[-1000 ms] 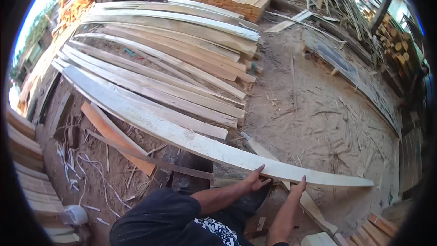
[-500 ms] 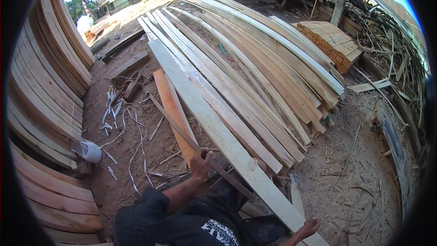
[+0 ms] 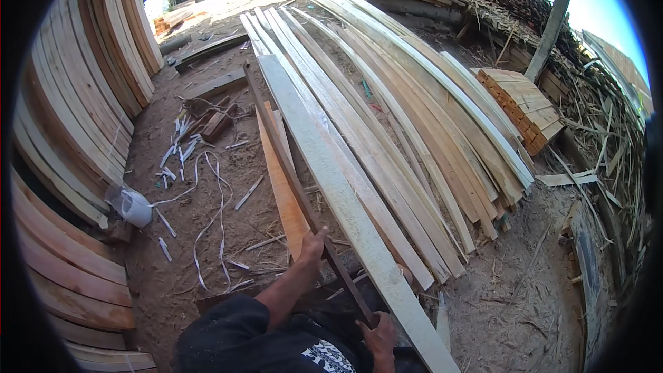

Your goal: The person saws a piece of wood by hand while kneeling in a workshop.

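A long, narrow dark wooden strip [image 3: 286, 173] slants across in front of me, its far end beside the top of a pale plank. Closed around its lower middle is my left hand [image 3: 312, 250]. My right hand [image 3: 378, 338] grips the strip's near end, close to my lap. Just right of the strip lies the long pale plank [image 3: 338, 204], rough on its face, running from my knees toward the boards ahead; neither hand seems to hold it. Under the strip, an orange-toned board [image 3: 282, 197] lies partly covered.
Long sawn boards [image 3: 414, 124] lie fanned out ahead to the right. Upright planks [image 3: 76, 90] line the left side, near a white container [image 3: 131, 207] and loose white strapping [image 3: 200, 235]. A bundle of short timber [image 3: 521, 107] and a post [image 3: 552, 27] stand far right.
My right hand has left the near end of the pale plank and taken hold of the dark strip. The strip's far end has swung up beside the plank. The view has shifted slightly.
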